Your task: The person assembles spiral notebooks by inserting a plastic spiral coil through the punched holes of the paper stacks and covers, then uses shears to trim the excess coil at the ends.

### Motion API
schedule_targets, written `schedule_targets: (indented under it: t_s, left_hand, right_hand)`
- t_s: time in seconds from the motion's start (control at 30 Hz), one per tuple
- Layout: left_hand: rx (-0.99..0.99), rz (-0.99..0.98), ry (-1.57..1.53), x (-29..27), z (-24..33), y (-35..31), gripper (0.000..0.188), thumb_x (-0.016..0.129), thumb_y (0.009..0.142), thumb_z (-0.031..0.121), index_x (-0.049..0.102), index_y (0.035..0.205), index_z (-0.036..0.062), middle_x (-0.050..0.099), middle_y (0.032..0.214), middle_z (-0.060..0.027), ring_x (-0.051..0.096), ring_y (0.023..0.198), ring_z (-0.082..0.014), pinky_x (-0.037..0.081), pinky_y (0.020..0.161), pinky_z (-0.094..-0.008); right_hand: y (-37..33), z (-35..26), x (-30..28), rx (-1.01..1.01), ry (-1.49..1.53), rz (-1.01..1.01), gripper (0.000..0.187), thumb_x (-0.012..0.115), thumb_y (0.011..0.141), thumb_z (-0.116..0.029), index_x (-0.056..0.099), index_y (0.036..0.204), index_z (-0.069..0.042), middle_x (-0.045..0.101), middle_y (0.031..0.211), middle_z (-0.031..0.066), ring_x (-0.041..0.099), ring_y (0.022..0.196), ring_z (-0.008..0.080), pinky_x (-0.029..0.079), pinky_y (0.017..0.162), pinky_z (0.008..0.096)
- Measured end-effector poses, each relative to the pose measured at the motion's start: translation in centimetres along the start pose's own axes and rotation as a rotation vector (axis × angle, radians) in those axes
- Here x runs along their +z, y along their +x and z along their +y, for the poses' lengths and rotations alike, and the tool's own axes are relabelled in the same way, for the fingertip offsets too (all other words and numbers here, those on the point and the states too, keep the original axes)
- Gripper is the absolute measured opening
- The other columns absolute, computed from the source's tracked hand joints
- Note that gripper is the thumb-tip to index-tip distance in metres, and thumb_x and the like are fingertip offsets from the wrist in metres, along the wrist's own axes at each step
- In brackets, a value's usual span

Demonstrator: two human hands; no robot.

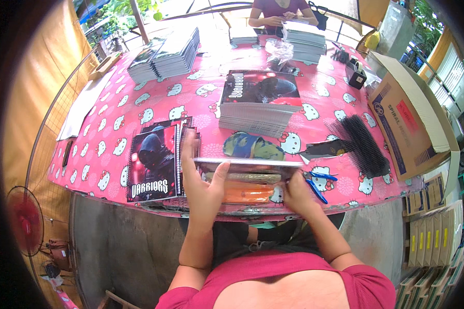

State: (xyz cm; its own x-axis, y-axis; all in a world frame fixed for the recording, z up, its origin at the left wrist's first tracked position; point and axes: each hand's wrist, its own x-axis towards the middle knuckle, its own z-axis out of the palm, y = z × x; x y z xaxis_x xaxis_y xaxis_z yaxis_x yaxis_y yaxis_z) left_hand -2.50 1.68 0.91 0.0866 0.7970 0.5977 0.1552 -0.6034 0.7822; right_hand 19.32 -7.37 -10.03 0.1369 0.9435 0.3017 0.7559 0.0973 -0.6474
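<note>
Gripping upright notebook, both hands closed.

A table in a pink cat-print cloth is carrying notebook stacks, a finished notebook, black spiral coils and blue pliers.

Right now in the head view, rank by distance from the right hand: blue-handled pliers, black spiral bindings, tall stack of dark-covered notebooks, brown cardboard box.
1. Blue-handled pliers, beside the right hand.
2. Black spiral bindings, up and right.
3. Tall stack of dark-covered notebooks, table centre; close to the bindings' distance.
4. Brown cardboard box, far right.
</note>
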Motion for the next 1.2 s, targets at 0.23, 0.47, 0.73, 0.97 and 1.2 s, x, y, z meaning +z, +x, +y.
schedule_targets:
  t_s: [0.23,0.47,0.73,0.97,1.2]
  left_hand:
    - [0.438,-0.599,0.722,4.1,2.0,-1.7,0.074,0.065,0.083,0.036,0.034,0.143,0.0053,0.040,0.143,-0.0154,0.039,0.129,-0.0295,0.011,0.113,-0.0539]
    - [0.393,-0.441,0.316,5.1,2.5,-0.8,0.031,0.069,0.081,0.021,0.065,0.108,0.0069,0.068,0.096,-0.0062,0.062,0.088,-0.0220,0.034,0.100,-0.0437]
    - [0.373,-0.321,0.175,5.0,1.9,-0.6,0.010,0.076,0.072,0.012,0.072,0.081,0.0086,0.069,0.082,-0.0018,0.062,0.077,-0.0174,0.039,0.088,-0.0372]
    - [0.346,-0.347,0.165,5.3,2.1,-0.7,0.011,0.076,0.072,0.012,0.073,0.082,0.0093,0.069,0.080,-0.0013,0.062,0.075,-0.0160,0.039,0.089,-0.0379]
    - [0.369,-0.339,0.177,5.2,2.0,-0.8,0.012,0.074,0.076,0.017,0.072,0.086,0.0108,0.067,0.082,0.0000,0.061,0.078,-0.0163,0.035,0.094,-0.0402]
  right_hand:
    - [2.8,-0.4,-5.5,-0.266,0.018,-0.154,0.034,0.075,0.066,-0.009,0.058,0.095,-0.003,0.061,0.094,0.0175,0.058,0.091,0.0364,0.047,0.078,0.0437]
    - [9.0,15.1,-12.2,0.195,-0.559,0.310,0.023,0.070,0.078,-0.016,0.065,0.094,0.000,0.064,0.090,0.0172,0.063,0.082,0.0329,0.049,0.076,0.0414]
    - [3.6,-1.6,-10.4,-0.140,0.119,0.165,0.023,0.064,0.079,0.003,0.070,0.100,-0.005,0.065,0.089,0.0096,0.063,0.075,0.0207,0.050,0.069,0.0317]
    - [1.8,-5.5,-10.1,-0.114,0.152,0.312,0.022,0.074,0.074,-0.003,0.072,0.096,-0.005,0.063,0.085,0.0081,0.061,0.071,0.0164,0.049,0.065,0.0292]
    - [2.5,-6.1,-11.3,-0.072,0.338,0.027,0.019,0.072,0.076,-0.004,0.068,0.095,-0.002,0.062,0.083,0.0076,0.060,0.074,0.0154,0.048,0.066,0.0274]
